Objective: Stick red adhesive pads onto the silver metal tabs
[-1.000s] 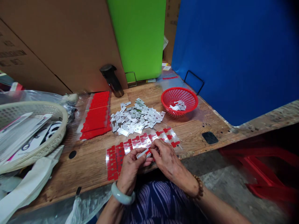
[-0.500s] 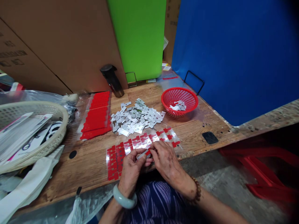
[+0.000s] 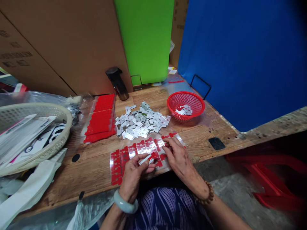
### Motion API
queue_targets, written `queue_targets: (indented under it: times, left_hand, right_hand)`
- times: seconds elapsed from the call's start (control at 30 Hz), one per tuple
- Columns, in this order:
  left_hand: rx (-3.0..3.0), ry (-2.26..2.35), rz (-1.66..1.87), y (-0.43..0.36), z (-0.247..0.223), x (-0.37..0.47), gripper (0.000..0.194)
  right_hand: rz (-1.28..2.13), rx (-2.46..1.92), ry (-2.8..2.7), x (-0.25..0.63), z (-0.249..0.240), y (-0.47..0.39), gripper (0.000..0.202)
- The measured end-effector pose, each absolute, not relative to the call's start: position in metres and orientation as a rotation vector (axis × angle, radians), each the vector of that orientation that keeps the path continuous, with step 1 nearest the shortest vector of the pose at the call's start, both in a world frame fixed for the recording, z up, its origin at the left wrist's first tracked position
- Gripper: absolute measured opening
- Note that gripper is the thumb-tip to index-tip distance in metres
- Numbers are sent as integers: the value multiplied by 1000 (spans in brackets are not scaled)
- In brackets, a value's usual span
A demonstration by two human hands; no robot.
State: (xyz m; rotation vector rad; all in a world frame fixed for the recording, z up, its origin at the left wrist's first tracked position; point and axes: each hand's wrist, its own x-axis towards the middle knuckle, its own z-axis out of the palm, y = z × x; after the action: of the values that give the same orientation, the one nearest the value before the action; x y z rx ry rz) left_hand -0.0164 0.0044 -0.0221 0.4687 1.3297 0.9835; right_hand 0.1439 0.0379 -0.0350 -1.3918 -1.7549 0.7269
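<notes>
Between the thumb and fingers of my left hand (image 3: 133,171) is a small flat metal plate (image 3: 145,159), tilted, with a red sticker (image 3: 152,156) at its right end. My right hand (image 3: 180,158) is over the right part of a clear sheet of red stickers (image 3: 133,150). Its thumb and forefinger are bent and slightly apart near one sticker, and nothing shows between them. Behind the sheet lies a loose pile of similar metal plates (image 3: 144,123). A red plastic basket (image 3: 200,107) at the right holds several plates, at least one with red on it.
Left of the pile are stacked red sticker sheets (image 3: 100,118), with a dark bottle (image 3: 117,83) behind. A cream basket (image 3: 68,123) of printed cards stands far left. Green (image 3: 144,41) and blue boards (image 3: 237,64) rise behind. A black pad (image 3: 216,143) lies right.
My right hand has left the metal plate and moved right and slightly up over the sticker sheet. My left hand still holds the plate, its red sticker now more exposed.
</notes>
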Motion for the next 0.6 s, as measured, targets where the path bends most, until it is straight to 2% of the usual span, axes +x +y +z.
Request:
queue_targets:
  times: [0.2, 0.3, 0.6]
  left_hand:
    - [419, 1305, 960, 6, -14, -16, 31]
    - [400, 1290, 945, 4, -11, -15, 33]
    - [403, 1269, 959, 1, -7, -17, 33]
  right_hand:
    - [1257, -1322, -1603, 140, -29, 35, 26]
    - [1394, -1265, -1586, 134, -27, 32, 29]
    - [1759, -1143, -1235, 126, -30, 36, 19]
